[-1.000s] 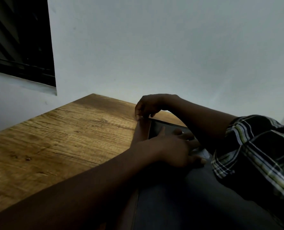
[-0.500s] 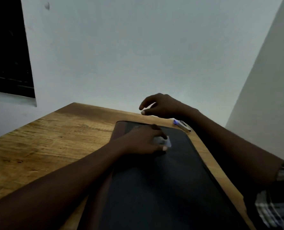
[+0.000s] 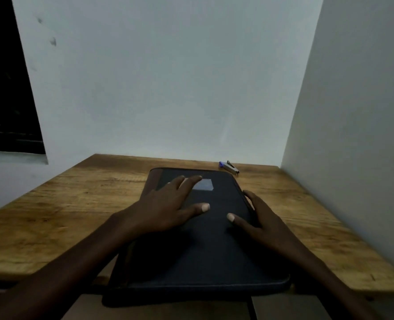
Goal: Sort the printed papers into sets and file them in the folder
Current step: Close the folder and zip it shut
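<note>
A dark zip folder (image 3: 198,248) with a brown spine lies closed on the wooden table (image 3: 60,218), its near end overhanging the front edge. A small pale label (image 3: 204,184) sits near its far end. My left hand (image 3: 168,206) lies flat on the cover, fingers spread toward the label. At the folder's right edge rests my right hand (image 3: 258,218), thumb on the cover and fingers along the side. No printed papers are visible.
A stapler (image 3: 230,167) with a blue end lies on the table behind the folder's far right corner. White walls close the table at the back and right. A dark window (image 3: 6,88) is at the left.
The view has swung to face the folder head-on. My right hand came back from the far end to the folder's right edge. My left hand spread flat on the cover.
</note>
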A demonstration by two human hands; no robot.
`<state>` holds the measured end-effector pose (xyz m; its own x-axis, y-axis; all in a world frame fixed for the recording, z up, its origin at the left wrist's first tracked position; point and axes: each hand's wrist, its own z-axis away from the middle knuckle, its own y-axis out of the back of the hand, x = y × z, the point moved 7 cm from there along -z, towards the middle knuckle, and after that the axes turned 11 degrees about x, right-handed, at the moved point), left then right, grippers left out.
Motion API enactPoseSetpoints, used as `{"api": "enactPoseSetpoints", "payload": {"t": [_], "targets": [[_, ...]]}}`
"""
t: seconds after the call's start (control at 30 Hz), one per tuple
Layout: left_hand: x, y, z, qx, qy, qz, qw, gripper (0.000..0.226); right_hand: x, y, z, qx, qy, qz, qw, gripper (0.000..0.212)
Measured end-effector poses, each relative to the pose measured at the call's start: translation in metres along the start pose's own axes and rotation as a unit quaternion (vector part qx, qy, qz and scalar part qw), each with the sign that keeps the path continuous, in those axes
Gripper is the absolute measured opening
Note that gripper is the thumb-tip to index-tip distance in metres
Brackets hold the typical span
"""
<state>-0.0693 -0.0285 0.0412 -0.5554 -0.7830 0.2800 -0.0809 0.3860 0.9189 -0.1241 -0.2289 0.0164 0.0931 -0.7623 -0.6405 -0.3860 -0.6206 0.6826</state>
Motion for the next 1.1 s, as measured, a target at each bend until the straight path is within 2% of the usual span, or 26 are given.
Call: {"api": "enactPoseSetpoints", "payload": {"t": [0.1, 0.17, 0.2, 0.3, 0.37, 0.47, 0.57, 0.63, 0.73, 0.9, 1.1], "targets": [[-0.012, -0.012, 0.024, -0.050, 0.024, -0.052, 0.997, 0.095, -0.003, -0.007, 0.007, -0.004, -0.006, 0.016, 1.000, 0.085], [-0.017, -0.014, 0.035, -0.061, 0.036, -0.073, 0.995, 0.083, -0.010, -0.011, 0.007, -0.006, -0.006, 0.028, 1.000, 0.084], [-0.020, -0.013, 0.038, -0.054, 0.041, -0.076, 0.995, 0.083, -0.014, -0.015, 0.006, -0.010, -0.008, 0.033, 0.999, 0.084], [-0.029, -0.003, 0.039, -0.011, 0.039, -0.065, 0.997, 0.103, -0.024, -0.028, -0.005, -0.020, -0.003, 0.047, 0.999, 0.082], [-0.041, 0.004, 0.033, 0.024, 0.054, -0.049, 0.997, 0.106, -0.030, -0.037, -0.013, -0.035, 0.011, 0.063, 0.997, 0.077], [-0.059, 0.008, 0.029, 0.047, 0.096, -0.050, 0.993, 0.091, -0.038, -0.047, -0.015, -0.067, 0.032, 0.081, 0.994, 0.075], [-0.059, 0.003, 0.020, 0.069, 0.080, -0.089, 0.991, 0.047, -0.046, -0.061, -0.019, -0.089, 0.035, 0.090, 0.991, 0.078], [-0.063, 0.002, 0.009, 0.067, 0.075, -0.101, 0.990, 0.031, -0.051, -0.070, -0.028, -0.098, 0.039, 0.118, 0.987, 0.079], [-0.085, 0.004, -0.003, 0.062, 0.079, -0.110, 0.989, 0.034, -0.062, -0.084, -0.044, -0.103, 0.050, 0.127, 0.985, 0.075], [-0.115, 0.022, 0.001, 0.142, 0.112, -0.066, 0.981, 0.036, -0.077, -0.106, -0.067, -0.091, 0.064, 0.114, 0.987, 0.073], [-0.153, 0.031, -0.006, 0.142, 0.141, -0.077, 0.977, 0.041, -0.095, -0.136, -0.090, -0.091, 0.078, 0.119, 0.986, 0.066]]}}
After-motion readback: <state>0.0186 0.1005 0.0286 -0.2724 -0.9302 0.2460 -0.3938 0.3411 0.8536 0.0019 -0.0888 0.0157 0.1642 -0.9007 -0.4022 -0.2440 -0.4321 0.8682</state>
